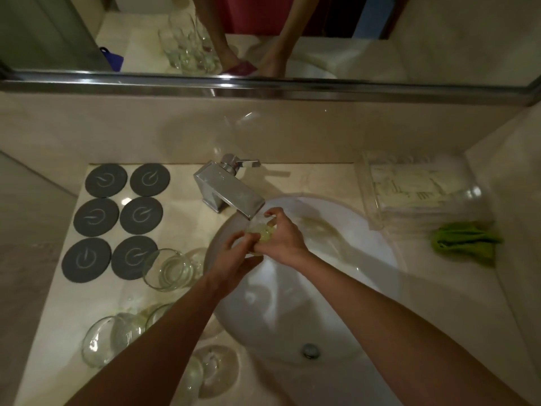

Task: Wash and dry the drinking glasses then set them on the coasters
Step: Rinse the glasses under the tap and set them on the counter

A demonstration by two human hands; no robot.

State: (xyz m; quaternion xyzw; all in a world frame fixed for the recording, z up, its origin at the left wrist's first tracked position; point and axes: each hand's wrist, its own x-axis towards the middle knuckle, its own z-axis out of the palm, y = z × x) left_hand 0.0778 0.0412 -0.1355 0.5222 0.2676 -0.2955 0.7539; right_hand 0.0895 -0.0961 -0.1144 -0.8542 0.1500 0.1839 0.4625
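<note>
Nearest the camera, the two forearms reach forward over the white sink (366, 288), and a cluster of drinking glasses (123, 335) stands on the tabletop (58, 332) under and to the left of the left forearm. One more glass (169, 269) stands just left of the left wrist, beside the nearest coaster.

The glass being washed (262, 231) is between both hands, right under the spout of the chrome faucet (228, 190). It seems to lie tilted, with its long axis running roughly from one hand toward the other, though the clear glass is hard to read. The left hand (237, 253) curls around its near-left side, fingers closed on it. The right hand (282, 238) wraps it from the right, with thumb and forefinger pinching up near the rim closest to the spout. Both hands hold it, neither is spread wide. Whether water is running I cannot tell.

The six dark coasters (117, 218) lie well to the left of the left hand, all bare. The green cloth (465, 243) sits well to the right of the right hand, beyond the sink edge. So the right hand is nearer for drying and the left is nearer for placing. I judge this to be an early washing step, with nothing set down yet.
</note>
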